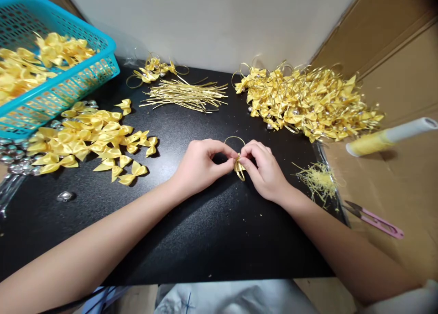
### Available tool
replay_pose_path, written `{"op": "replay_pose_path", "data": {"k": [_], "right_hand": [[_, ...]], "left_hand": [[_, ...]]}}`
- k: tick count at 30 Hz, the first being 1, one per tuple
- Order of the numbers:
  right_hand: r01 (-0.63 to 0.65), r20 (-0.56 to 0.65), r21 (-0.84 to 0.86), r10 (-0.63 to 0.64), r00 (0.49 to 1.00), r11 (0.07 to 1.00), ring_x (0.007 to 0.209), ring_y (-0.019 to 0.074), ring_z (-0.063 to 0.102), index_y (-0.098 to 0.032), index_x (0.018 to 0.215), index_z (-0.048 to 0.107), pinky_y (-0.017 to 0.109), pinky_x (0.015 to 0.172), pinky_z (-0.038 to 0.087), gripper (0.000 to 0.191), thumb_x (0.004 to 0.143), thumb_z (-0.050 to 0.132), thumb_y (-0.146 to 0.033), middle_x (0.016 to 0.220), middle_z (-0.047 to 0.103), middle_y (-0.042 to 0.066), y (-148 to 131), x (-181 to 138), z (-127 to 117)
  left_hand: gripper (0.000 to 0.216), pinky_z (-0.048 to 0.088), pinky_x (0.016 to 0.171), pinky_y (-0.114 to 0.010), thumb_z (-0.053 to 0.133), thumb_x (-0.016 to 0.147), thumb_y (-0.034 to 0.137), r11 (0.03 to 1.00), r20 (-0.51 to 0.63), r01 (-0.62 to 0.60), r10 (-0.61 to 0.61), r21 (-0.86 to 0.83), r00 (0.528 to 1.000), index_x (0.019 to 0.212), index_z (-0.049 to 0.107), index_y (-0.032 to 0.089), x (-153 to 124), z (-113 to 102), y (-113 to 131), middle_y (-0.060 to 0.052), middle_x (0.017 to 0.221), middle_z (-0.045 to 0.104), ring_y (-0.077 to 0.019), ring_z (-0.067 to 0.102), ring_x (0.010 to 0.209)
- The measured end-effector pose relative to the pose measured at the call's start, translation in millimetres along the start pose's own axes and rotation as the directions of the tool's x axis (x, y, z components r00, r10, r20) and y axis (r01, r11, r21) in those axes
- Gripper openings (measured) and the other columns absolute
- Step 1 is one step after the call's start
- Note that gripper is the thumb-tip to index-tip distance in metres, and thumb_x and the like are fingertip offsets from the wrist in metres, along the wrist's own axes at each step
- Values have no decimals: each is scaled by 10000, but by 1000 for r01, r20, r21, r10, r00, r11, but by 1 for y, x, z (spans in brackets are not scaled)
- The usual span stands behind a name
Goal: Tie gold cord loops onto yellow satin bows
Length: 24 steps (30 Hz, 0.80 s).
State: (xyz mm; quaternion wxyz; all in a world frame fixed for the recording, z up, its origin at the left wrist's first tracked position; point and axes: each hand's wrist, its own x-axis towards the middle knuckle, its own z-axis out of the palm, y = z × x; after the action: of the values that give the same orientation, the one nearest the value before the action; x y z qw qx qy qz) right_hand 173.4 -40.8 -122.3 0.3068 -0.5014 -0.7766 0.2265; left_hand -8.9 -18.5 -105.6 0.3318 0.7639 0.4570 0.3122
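My left hand (200,163) and my right hand (262,168) meet over the middle of the black table (191,232), both pinching one small yellow ribbon bow (239,167). A thin gold cord loop (234,139) rises from the bow behind my fingers. The fingertips of both hands are pressed together on the bow. Loose yellow bows (89,140) lie in a pile to the left of my left hand. A bundle of cut gold cords (186,95) lies further back.
A turquoise basket (73,83) of yellow bows stands at the back left. A big heap of bows with loops (308,102) lies at the back right. Thread scraps (320,180), pink snips (376,220) and a yellow spool (379,140) sit to the right; silver beads (15,156) to the left.
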Motion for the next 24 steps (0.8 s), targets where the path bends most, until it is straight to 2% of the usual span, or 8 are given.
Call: {"op": "replay_pose_path", "data": {"k": [6, 15, 21, 24], "right_hand": [[-1, 5, 61, 1, 1000, 998, 804, 171, 534, -215, 814, 479, 333, 776, 373, 118, 929, 454, -228, 826, 576, 16, 0, 0, 0], [-17, 10, 113, 16, 1000, 993, 786, 167, 548, -216, 807, 481, 334, 778, 394, 117, 922, 465, -237, 809, 585, 12, -2, 0, -2], [-66, 9, 263, 66, 998, 963, 757, 152, 531, -200, 808, 512, 305, 731, 404, 140, 925, 493, -275, 779, 565, 8, -5, -4, -1], [-87, 14, 341, 87, 996, 936, 747, 139, 526, -193, 810, 534, 286, 714, 408, 141, 921, 518, -279, 779, 563, 5, -5, -6, 1]], "left_hand": [[112, 418, 623, -239, 654, 758, 231, 999, 38, 9, -8, -43, 999, 787, 749, 181, 0, 2, -1, 4, 689, 693, -98, 529, 594], [163, 379, 591, -247, 663, 789, 321, 990, 95, 106, -97, -97, 991, 787, 725, 170, -2, 4, 1, 2, 678, 658, -108, 500, 606], [191, 332, 547, -225, 633, 811, 331, 951, 222, 219, -170, -218, 960, 811, 693, 150, -3, 2, 6, 16, 668, 611, -84, 418, 567], [220, 330, 552, -216, 625, 819, 352, 927, 279, 270, -195, -261, 940, 827, 683, 140, -4, -1, 8, 8, 686, 612, -88, 428, 590]]}}
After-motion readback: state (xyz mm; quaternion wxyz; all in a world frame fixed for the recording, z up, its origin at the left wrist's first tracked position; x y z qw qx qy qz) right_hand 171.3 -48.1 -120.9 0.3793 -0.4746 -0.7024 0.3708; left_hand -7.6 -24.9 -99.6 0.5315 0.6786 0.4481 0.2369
